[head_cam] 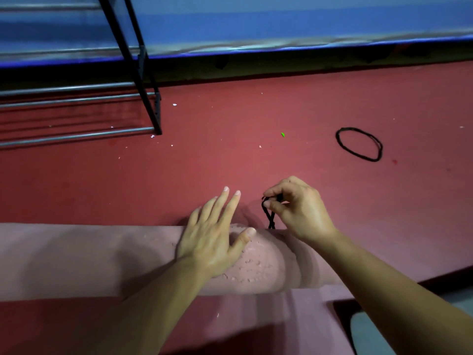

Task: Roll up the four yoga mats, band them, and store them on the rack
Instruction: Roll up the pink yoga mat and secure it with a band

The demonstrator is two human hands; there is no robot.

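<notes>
Right hand (302,208): fingers (271,204) curled, thumb and fingertips pinching a black band (268,213). The band hangs in a narrow loop from the pinch down to the far edge of the rolled mat (76,260).

Left hand (212,234): fingers straight and spread, holding nothing, palm and thumb resting on top of the roll, fingertips reaching past its far edge.

Rolled mat: pink, surface flaked near the left hand, lying crosswise on the red floor (230,149) close to the person.

Second band (352,128): black, lying as an open ring on the floor, well apart to the right.

Rack (142,62): black frame with metal bars, far left.
</notes>
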